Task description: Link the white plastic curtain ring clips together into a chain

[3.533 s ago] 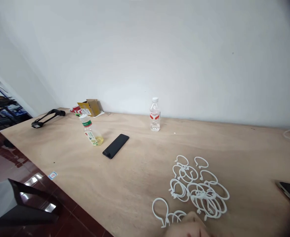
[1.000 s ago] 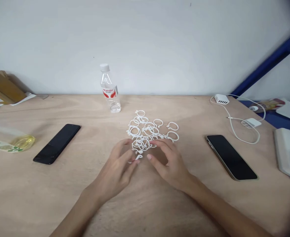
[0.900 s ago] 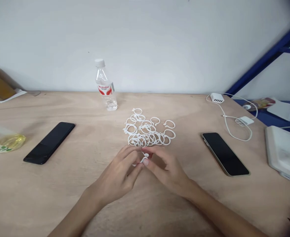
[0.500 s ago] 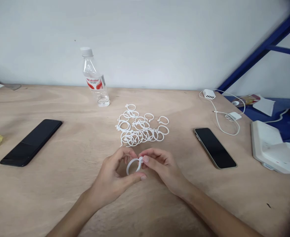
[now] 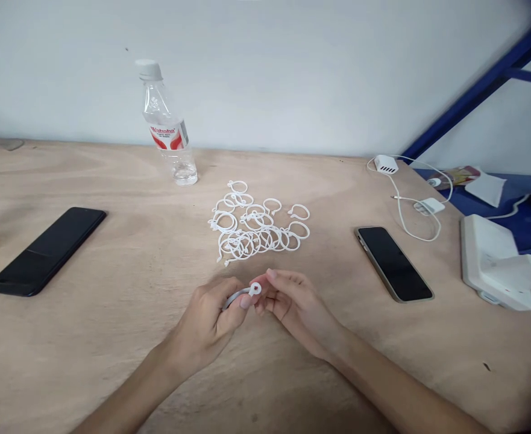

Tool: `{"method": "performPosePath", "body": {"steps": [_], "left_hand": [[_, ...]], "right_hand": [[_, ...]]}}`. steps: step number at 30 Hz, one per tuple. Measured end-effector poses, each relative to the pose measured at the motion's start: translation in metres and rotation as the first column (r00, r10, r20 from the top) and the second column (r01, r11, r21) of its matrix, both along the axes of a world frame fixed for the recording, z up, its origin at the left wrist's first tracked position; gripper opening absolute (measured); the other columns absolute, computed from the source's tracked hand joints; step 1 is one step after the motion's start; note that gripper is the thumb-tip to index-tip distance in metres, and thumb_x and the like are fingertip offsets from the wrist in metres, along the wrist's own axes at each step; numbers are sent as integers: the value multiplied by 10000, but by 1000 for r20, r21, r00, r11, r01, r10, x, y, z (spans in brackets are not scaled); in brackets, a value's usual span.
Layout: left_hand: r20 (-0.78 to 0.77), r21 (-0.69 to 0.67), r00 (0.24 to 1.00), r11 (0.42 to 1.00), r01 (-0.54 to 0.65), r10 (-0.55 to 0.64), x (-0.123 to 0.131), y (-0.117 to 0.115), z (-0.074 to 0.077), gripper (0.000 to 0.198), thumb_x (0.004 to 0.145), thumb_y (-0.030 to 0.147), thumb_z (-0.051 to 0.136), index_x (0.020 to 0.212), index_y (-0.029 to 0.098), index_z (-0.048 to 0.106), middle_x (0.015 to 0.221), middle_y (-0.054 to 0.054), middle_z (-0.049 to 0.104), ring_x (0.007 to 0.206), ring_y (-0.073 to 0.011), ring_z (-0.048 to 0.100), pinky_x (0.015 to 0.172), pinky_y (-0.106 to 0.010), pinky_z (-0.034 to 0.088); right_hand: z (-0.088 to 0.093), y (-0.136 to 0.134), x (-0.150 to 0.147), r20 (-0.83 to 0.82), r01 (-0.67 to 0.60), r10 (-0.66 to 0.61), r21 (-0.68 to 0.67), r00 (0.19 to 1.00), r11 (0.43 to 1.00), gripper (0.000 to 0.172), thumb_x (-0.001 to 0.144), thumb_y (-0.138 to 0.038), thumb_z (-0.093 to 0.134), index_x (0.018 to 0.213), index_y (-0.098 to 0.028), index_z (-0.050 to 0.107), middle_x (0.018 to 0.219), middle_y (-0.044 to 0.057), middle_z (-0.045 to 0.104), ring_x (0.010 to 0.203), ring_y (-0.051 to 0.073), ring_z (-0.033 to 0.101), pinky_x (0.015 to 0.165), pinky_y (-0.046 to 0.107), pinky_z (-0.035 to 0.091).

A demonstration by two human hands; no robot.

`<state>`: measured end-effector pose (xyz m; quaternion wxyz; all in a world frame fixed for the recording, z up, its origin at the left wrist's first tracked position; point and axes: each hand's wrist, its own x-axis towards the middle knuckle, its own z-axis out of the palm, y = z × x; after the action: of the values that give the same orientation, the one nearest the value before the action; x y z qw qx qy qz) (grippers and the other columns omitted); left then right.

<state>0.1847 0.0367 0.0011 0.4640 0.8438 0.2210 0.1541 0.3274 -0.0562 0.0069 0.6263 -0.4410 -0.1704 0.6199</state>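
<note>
A white plastic curtain ring (image 5: 238,295) with a small round eyelet at its end is pinched between the thumb and fingers of my left hand (image 5: 206,313). The eyelet faces up toward me, and the fingers cover part of the ring. My right hand (image 5: 299,307) is close on the right, its thumb lifted off the ring and its fingers loosely curled. One right fingertip lies just behind the eyelet; whether it touches cannot be made out. Beyond both hands, a loose pile of similar white rings (image 5: 258,232) lies on the wooden table (image 5: 157,241).
A clear water bottle (image 5: 168,135) stands at the back left. One dark phone (image 5: 46,250) lies at left, another phone (image 5: 394,263) at right. Farther right are a white stand (image 5: 491,259), a charger (image 5: 429,206) with a white cable, and a white hub (image 5: 386,164).
My left hand has closed more around the ring, which has turned so its eyelet faces me. My right thumb has come off the ring. The view has shifted slightly.
</note>
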Motion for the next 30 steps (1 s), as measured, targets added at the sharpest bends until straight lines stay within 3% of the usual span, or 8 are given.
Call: {"method": "performPosePath", "body": {"steps": [5, 11, 14, 17, 20, 24, 27, 30], "left_hand": [[-34, 13, 999, 1000, 5, -5, 2, -3, 0, 489, 947, 504, 314, 697, 172, 573, 627, -8, 578, 566, -135, 507, 538, -253, 372], [44, 250, 999, 968, -35, 24, -3, 8, -1, 447, 934, 509, 342, 793, 177, 606, 704, -30, 597, 678, -179, 529, 652, -312, 415], [48, 311, 981, 930, -195, 189, -7, 24, -5, 431, 948, 482, 325, 1050, 168, 602, 938, -73, 637, 892, -224, 567, 806, -372, 437], [-40, 406, 942, 866, -291, 334, -8, 36, -11, 355, 902, 454, 471, 1088, 180, 599, 968, -66, 635, 907, -227, 577, 837, -383, 449], [-68, 439, 946, 861, -258, 318, -6, 38, -17, 288, 884, 407, 526, 1059, 195, 611, 929, -44, 652, 855, -206, 606, 810, -353, 481], [7, 494, 964, 837, -234, 265, -4, 35, -20, 204, 907, 315, 499, 1024, 201, 621, 941, -34, 673, 856, -190, 624, 794, -320, 499], [39, 525, 968, 819, -231, 248, -4, 35, -20, 173, 896, 288, 516, 1000, 201, 622, 922, -31, 670, 836, -182, 620, 768, -307, 507], [41, 564, 964, 790, -240, 263, -4, 37, -19, 134, 875, 278, 537, 941, 191, 616, 873, -35, 644, 817, -187, 602, 751, -317, 505]], "right_hand": [[-4, -2, -3, 217, 46, -42, -12, 975, 999, 232, 730, -391, 757, 709, -170, 688, 673, 12, 674, 619, 110, 551, 631, 267, 446], [2, -3, 7, 522, -28, 13, 21, 853, 999, 182, 794, -348, 680, 726, -179, 681, 671, 3, 657, 637, 125, 572, 623, 274, 456], [1, -5, 13, 764, -80, -7, 77, 646, 994, 119, 833, -268, 624, 770, -193, 690, 735, 15, 663, 701, 144, 587, 645, 287, 458], [-5, -6, 16, 928, -122, -113, 166, 355, 979, 113, 844, -208, 589, 819, -191, 698, 828, 45, 654, 802, 175, 590, 731, 326, 482], [-12, -5, 15, 972, -129, -190, 208, 139, 970, 170, 876, -164, 526, 940, -173, 684, 899, 68, 637, 883, 193, 560, 818, 359, 486], [-12, 5, 11, 984, -265, -136, 102, -113, 959, 298, 916, -153, 457, 1165, -191, 619, 1165, 103, 595, 1089, 239, 483, 964, 428, 425], [-10, 19, 11, 959, -299, -92, 8, -268, 954, 313, 945, -194, 435, 1217, -214, 588, 1297, 101, 543, 1178, 263, 432, 991, 450, 376], [-10, 35, 16, 942, -274, -96, 5, -320, 962, 312, 958, -196, 413, 1221, -233, 577, 1249, 80, 583, 1170, 252, 441, 969, 439, 354]]}}
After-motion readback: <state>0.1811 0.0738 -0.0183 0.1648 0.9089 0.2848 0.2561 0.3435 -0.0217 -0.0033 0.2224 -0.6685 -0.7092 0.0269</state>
